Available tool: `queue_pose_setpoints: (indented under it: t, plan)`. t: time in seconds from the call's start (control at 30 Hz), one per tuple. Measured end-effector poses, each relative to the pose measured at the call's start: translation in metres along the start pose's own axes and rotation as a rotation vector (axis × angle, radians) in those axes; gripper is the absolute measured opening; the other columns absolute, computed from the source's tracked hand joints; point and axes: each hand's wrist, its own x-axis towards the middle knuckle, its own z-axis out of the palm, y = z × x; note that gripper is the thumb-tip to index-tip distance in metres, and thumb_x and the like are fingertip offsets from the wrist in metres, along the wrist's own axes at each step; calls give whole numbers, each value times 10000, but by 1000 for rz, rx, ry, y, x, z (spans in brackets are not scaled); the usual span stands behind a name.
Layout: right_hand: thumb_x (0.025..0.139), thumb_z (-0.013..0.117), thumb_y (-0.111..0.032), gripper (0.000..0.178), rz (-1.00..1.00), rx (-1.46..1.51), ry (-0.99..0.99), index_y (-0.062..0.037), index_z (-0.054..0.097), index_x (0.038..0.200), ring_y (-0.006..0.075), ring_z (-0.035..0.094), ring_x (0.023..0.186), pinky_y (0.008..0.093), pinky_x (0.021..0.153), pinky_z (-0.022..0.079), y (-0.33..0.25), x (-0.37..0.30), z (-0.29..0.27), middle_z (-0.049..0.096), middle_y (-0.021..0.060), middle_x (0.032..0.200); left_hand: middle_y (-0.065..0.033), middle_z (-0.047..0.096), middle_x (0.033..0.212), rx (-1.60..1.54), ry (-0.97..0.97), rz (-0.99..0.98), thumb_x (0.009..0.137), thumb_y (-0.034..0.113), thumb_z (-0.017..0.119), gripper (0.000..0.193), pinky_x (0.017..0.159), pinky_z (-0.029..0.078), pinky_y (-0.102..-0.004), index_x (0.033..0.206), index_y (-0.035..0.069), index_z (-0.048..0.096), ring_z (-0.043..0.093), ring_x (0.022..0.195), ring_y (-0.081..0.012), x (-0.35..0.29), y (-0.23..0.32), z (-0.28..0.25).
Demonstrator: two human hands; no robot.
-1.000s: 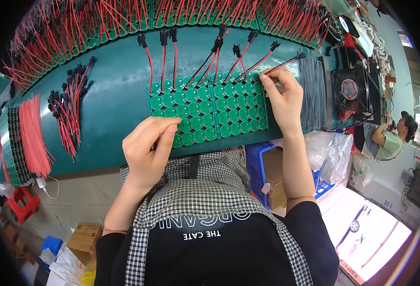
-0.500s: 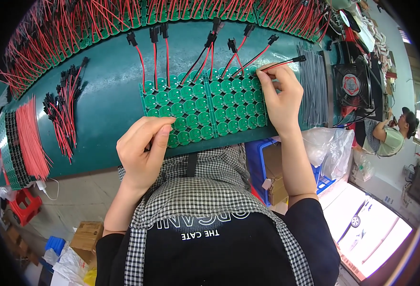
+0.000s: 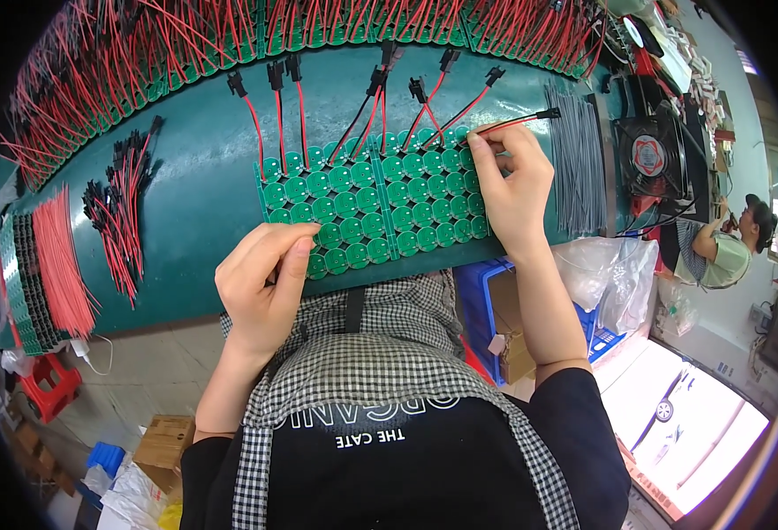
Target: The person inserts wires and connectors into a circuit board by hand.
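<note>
A green circuit board panel (image 3: pixel 334 208) of joined round boards lies on the table in front of me. Along its far edge, several red-and-black wire leads (image 3: pixel 302 124) stand out with black plugs at their ends. My right hand (image 3: pixel 514 181) is closed at the panel's far right corner, pinching a wire lead (image 3: pixel 521 121) between thumb and index finger; its plug points right. My left hand (image 3: pixel 265 274) is closed over the panel's near left part, thumb and index fingertips together. Whatever it may hold is too small to make out.
Finished-looking boards with red wires (image 3: pixel 318 31) line the far edge. Left are a pile of wire leads (image 3: pixel 124 208), red wires (image 3: pixel 60 265) and stacked boards (image 3: pixel 22 283). Grey wires (image 3: pixel 574 163) and a black fan (image 3: pixel 649 157) are right. Another person (image 3: pixel 729 247) sits farther right.
The panel and my right hand with the wire lead have shifted slightly left. My left hand stays nearly in place, and both hands keep their closed pose. The whole view has tilted a little.
</note>
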Motion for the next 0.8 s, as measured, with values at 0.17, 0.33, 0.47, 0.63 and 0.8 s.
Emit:
queue_pose_setpoints:
  t: [0.17, 0.33, 0.47, 0.63, 0.8]
  plan:
    - [807, 667, -8, 67, -29, -17, -43, 29, 618, 835, 118, 542, 585, 234, 521, 431, -3, 2, -3, 597, 72, 803, -68, 618, 712, 0, 5, 14, 834, 11, 644, 85, 464, 358, -236, 908, -5, 683, 502, 536, -107, -1, -3, 1]
    - [803, 677, -22, 110, 34, 55, -185, 36, 637, 888, 115, 572, 661, 233, 570, 462, 6, 11, -15, 615, 75, 855, -71, 617, 714, -2, -1, 8, 835, 12, 644, 87, 470, 364, -239, 911, -6, 682, 506, 540, -111, 0, 0, 1]
    - [838, 667, -69, 199, 242, 228, -302, 42, 652, 1003, 92, 579, 849, 227, 662, 482, 5, 16, -28, 632, 51, 955, -69, 616, 713, 7, -9, 0, 840, 14, 641, 80, 473, 365, -240, 907, -5, 681, 502, 539, -111, 1, 3, 1]
    - [791, 709, -63, 219, 198, 156, -122, 15, 667, 991, 80, 563, 713, 234, 629, 469, -1, 16, -26, 626, 58, 843, -70, 612, 707, 24, -2, 23, 843, 22, 643, 72, 475, 369, -243, 901, -4, 680, 500, 537, -118, 1, 0, 1]
    - [776, 722, -72, 146, 11, -83, 26, -18, 662, 898, 80, 513, 598, 244, 525, 420, -31, 4, -18, 577, 21, 736, -75, 609, 700, 29, 8, 18, 841, 27, 648, 66, 482, 389, -258, 891, -5, 676, 520, 546, -136, 0, -1, 2]
